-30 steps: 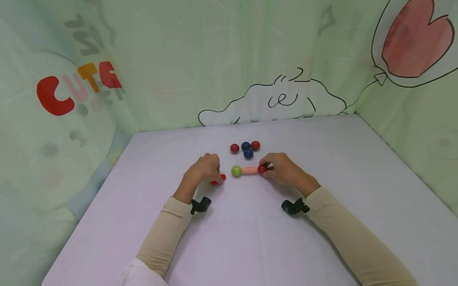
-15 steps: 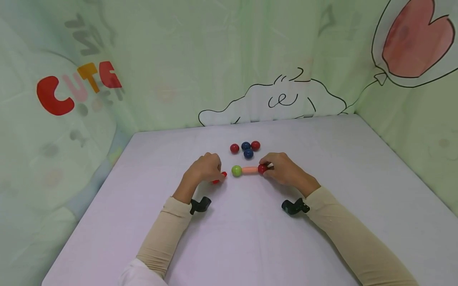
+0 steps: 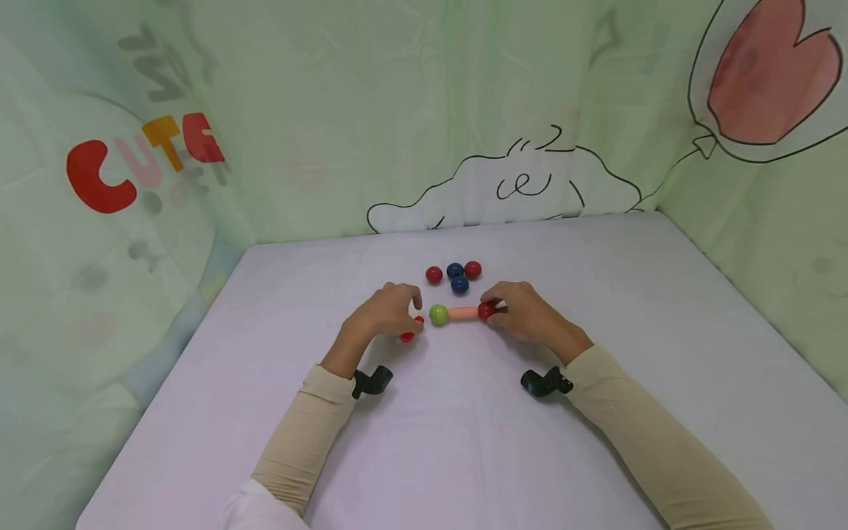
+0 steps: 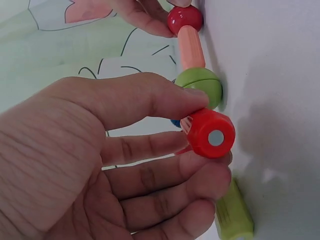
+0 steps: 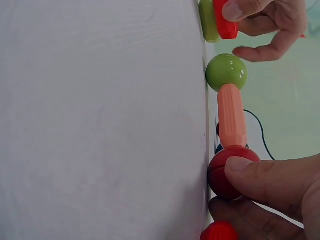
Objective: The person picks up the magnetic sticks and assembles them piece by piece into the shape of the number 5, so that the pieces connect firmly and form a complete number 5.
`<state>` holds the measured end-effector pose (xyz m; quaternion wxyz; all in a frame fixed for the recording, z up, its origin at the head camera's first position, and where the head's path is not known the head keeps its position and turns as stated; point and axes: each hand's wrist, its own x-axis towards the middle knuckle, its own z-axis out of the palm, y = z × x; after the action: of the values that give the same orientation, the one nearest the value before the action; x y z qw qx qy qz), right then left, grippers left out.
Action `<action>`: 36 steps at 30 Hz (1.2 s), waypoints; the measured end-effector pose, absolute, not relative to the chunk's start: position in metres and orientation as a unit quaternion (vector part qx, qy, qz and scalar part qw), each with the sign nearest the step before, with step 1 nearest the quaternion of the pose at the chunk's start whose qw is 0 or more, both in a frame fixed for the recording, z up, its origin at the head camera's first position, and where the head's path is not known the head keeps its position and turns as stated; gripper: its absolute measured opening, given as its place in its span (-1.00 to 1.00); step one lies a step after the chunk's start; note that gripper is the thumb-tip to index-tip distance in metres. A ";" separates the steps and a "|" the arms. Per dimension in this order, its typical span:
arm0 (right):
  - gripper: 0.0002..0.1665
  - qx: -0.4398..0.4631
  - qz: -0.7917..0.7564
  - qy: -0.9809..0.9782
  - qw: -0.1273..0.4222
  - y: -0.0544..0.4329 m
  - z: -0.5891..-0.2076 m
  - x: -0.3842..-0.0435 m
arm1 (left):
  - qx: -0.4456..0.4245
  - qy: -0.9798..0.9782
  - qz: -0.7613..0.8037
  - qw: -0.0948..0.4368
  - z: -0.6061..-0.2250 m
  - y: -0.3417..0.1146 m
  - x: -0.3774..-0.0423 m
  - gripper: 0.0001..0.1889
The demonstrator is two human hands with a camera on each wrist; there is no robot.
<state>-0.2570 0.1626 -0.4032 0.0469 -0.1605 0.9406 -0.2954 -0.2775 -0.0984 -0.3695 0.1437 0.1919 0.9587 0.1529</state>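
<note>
My left hand (image 3: 387, 311) pinches a red magnetic rod (image 4: 210, 132) between thumb and fingers; a silvery disc shows in its end. My right hand (image 3: 526, 312) grips a red ball (image 5: 225, 172) between thumb and fingers. From that ball a salmon-pink rod (image 3: 463, 313) runs leftward to a green ball (image 3: 439, 314), all joined in a line low over the table. The red rod is just left of the green ball, with a small gap in the right wrist view.
Beyond the hands sit two blue balls (image 3: 460, 285) and two red balls (image 3: 433, 274). A yellow-green rod (image 4: 234, 212) lies beside my left hand. Another red piece (image 5: 220, 231) shows under my right hand. A printed curtain (image 3: 318, 147) stands behind the white table (image 3: 424, 456).
My left hand has shifted slightly right with the red rod, nearer the green ball, and its index finger has lifted away from the thumb. My right hand has barely moved.
</note>
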 end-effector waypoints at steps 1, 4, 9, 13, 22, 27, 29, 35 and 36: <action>-0.54 -0.162 -0.296 0.940 0.046 0.163 -0.403 -0.257 | 0.192 0.958 0.156 0.147 -0.370 -0.098 -0.278 -0.63; -0.54 -0.165 -0.300 0.938 0.045 0.164 -0.404 -0.258 | 0.194 0.953 0.169 0.159 -0.373 -0.095 -0.278 -0.50; -0.53 -0.166 -0.305 0.937 0.048 0.163 -0.406 -0.259 | 0.208 0.935 0.221 0.184 -0.382 -0.094 -0.279 -0.38; -0.53 -0.163 -0.303 0.938 0.051 0.162 -0.406 -0.259 | 0.222 0.919 0.259 0.198 -0.389 -0.093 -0.280 -0.38; -0.54 -0.164 -0.299 0.939 0.049 0.162 -0.403 -0.258 | 0.207 0.908 0.304 0.202 -0.395 -0.091 -0.284 -0.45; -0.53 -0.165 -0.295 0.940 0.050 0.162 -0.402 -0.258 | 0.190 0.890 0.354 0.216 -0.396 -0.090 -0.285 -0.46; -0.53 -0.164 -0.292 0.941 0.050 0.162 -0.402 -0.258 | 0.185 0.878 0.378 0.229 -0.396 -0.090 -0.285 -0.47; -0.53 -0.165 -0.293 0.941 0.046 0.162 -0.404 -0.258 | 0.163 0.850 0.428 0.259 -0.397 -0.089 -0.285 -0.49; -0.53 -0.166 -0.293 0.941 0.045 0.162 -0.404 -0.258 | 0.160 0.848 0.433 0.262 -0.397 -0.090 -0.285 -0.49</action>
<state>-0.2578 0.1618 -0.4040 0.0446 -0.1656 0.9405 -0.2933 -0.2846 -0.0895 -0.3967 0.2623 0.1598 0.8475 0.4329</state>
